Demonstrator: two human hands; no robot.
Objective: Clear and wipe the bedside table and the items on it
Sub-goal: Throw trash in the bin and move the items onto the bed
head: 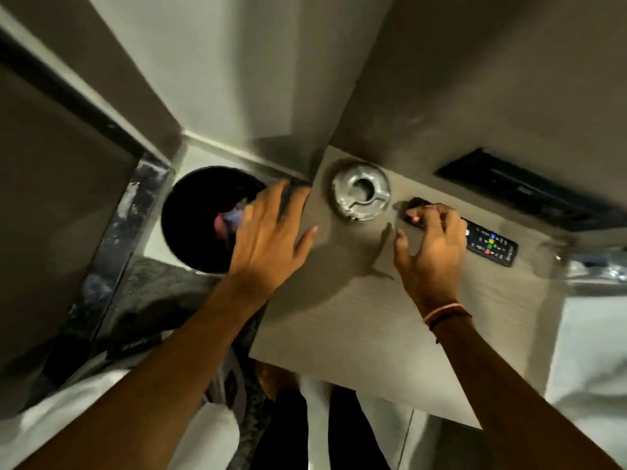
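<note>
- The worktop (356,317) is a pale grey wood-grain bedside surface filling the middle and right of the view, its far edge against the wall.
- A round silver ashtray (361,193) sits at the far left of the worktop, close to the wall.
- A black remote control (488,244) with coloured buttons lies to the right of the ashtray, angled from far left to near right.
- The right hand (432,247) reaches over the remote's far-left end, fingers curled down onto it and thumb spread toward the ashtray; whether the grip has closed on the remote I cannot tell, as the hand hides that end.
- A thin band (446,312) circles the right wrist.
- The left hand (268,232) hovers flat over the worktop's left edge, fingers spread, its grip released and holding nothing; it is motion-blurred.
- A dark round bin (190,212) stands on the floor just left of the worktop, partly under the left hand, with pinkish and bluish scraps inside.
- A dark slot (522,189) is set in the wall on the far right.
</note>
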